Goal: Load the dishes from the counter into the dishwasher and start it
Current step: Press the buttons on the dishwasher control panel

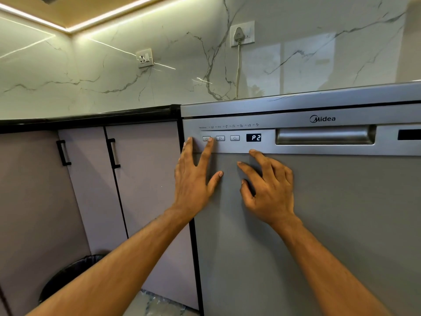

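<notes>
The grey dishwasher [330, 213] fills the right of the view, its door closed. Its lit display [253, 137] reads P2. My left hand [193, 176] lies spread against the door's left edge, one fingertip on the power button [206, 138] and another on the panel's left rim. My right hand [268, 188] rests on the door below the display, fingers curled and apart, holding nothing. Two more buttons, the P button [220, 138] and the clock button [234, 138], sit between power button and display. No dishes are visible.
A recessed door handle [324, 135] sits right of the display. Lilac cabinet doors [141, 179] with black handles stand to the left under a black counter edge [91, 117]. A black-lined bin [73, 277] stands on the floor at lower left. A plugged socket [242, 34] is on the marble wall.
</notes>
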Tool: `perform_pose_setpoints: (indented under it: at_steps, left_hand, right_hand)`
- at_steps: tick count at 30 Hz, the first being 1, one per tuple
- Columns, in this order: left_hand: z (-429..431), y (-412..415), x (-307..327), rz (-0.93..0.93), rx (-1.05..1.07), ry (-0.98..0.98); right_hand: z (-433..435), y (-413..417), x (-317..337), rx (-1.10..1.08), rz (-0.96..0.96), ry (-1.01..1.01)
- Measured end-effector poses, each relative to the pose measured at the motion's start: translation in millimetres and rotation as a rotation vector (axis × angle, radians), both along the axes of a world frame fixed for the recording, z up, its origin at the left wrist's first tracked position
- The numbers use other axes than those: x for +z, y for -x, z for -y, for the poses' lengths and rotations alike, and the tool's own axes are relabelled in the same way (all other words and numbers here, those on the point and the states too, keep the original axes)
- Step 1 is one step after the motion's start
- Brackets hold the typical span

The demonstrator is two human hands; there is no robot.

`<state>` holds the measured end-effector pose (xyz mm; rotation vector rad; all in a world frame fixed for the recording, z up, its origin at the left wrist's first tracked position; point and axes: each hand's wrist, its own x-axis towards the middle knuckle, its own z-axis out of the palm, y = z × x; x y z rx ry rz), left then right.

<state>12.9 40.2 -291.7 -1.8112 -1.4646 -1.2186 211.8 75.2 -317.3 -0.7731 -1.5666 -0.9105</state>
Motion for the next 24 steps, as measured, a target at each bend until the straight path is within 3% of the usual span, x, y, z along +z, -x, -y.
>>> perform_pose_setpoints:
  at_steps: [24]
  left_hand:
    - [-9.4, 9.5, -1.0, 0.003, -0.026, 0.022]
  right_hand:
    - [-1.3, -0.9, -0.6, -0.020, 0.014, 0.016]
